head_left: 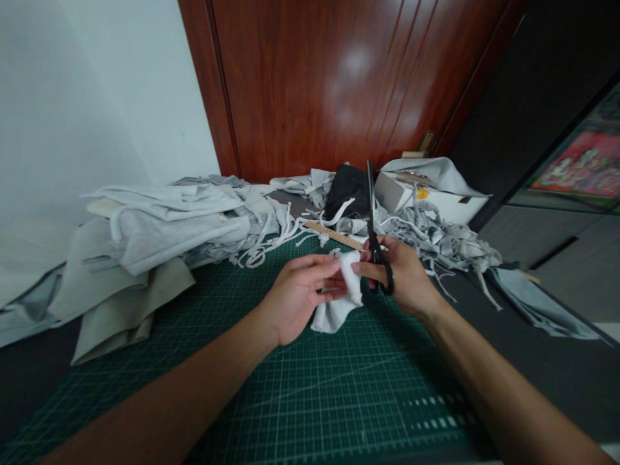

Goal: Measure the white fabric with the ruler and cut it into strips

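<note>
A small piece of whitish-grey cloth (339, 311) hangs between my hands, folded over at its top, above the green cutting mat (310, 394). My left hand (303, 294) pinches the cloth's upper left side between thumb and fingers. My right hand (404, 274) has black-handled scissors (372, 226) in its grip, with the blades together and pointing up and away from me. The thumb and a fingertip of that hand also touch the cloth's right edge. Behind the hands, a wooden ruler (334, 235) lies slanted, its right end close to the right hand.
Folded grey cloths (179, 219) are piled at the left. Tangled fabric strips (431, 229) lie at the right before a white box (445, 204). A black cloth-like bundle (346, 189) sits at the back, near a wooden door (310, 84). A wall (121, 84) rises at the left.
</note>
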The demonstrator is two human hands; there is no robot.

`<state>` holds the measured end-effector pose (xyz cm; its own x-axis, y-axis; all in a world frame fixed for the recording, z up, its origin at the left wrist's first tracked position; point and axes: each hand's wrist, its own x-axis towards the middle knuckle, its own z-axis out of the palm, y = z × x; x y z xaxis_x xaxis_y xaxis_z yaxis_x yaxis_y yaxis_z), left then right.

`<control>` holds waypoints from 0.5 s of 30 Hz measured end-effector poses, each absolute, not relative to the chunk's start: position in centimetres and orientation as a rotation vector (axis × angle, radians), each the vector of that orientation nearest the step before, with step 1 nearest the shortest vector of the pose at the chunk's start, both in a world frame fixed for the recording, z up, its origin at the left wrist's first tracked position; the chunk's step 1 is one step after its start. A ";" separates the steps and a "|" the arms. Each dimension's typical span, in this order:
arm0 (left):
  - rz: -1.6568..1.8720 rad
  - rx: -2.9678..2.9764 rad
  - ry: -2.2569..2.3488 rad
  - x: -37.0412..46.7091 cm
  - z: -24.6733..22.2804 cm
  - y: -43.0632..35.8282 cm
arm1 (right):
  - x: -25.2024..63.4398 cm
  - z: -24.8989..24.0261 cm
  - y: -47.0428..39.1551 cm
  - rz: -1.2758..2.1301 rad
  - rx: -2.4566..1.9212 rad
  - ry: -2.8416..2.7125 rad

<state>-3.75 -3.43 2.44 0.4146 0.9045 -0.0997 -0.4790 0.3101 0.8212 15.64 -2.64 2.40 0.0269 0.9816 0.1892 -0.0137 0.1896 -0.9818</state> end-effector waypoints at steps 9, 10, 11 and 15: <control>0.871 0.910 0.695 -3.9 1.4 -3.3 | 15.4 2.8 -3.1 1.048 -1.088 -1.462; 0.879 0.914 0.692 -4.0 1.5 -3.2 | 15.4 2.8 -3.1 1.043 -1.088 -1.462; 0.892 0.913 0.691 -4.1 1.6 -3.1 | 15.5 2.9 -3.1 1.042 -1.085 -1.462; 0.918 0.893 0.674 -4.6 2.1 -2.6 | 15.6 3.1 -3.2 1.048 -1.072 -1.501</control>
<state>-4.59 -2.60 2.11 0.4573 0.8813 -0.1189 -0.3774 0.3134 0.8714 15.64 -3.21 3.15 -0.1341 0.9657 0.2225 0.1237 0.2391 -0.9631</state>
